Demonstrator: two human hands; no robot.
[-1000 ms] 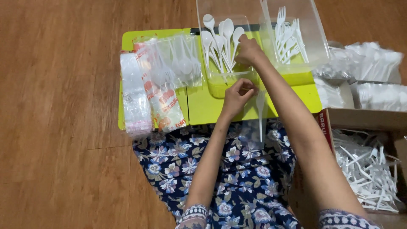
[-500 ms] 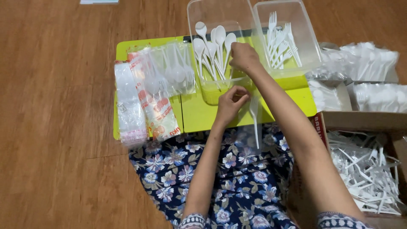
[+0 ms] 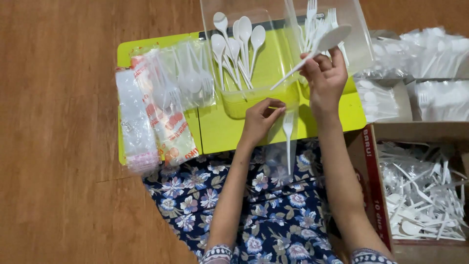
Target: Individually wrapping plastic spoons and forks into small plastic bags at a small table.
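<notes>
Fingers [image 3: 320, 61] of the right hand [image 3: 326, 80] have just lifted a white spoon [image 3: 317, 46] toward twelve o'clock; left hand [image 3: 259, 120] pinches a fork [image 3: 288, 139] in its clear sleeve [image 3: 276, 159].

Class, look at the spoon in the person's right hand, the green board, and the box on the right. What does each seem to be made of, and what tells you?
Spoon: probably white plastic, thin, smooth and slightly glossy, held in the right hand.
Green board: smooth with a slight sheen; plastic or laminated, unclear.
Box: likely cardboard, with matt brown folded flaps.
</notes>
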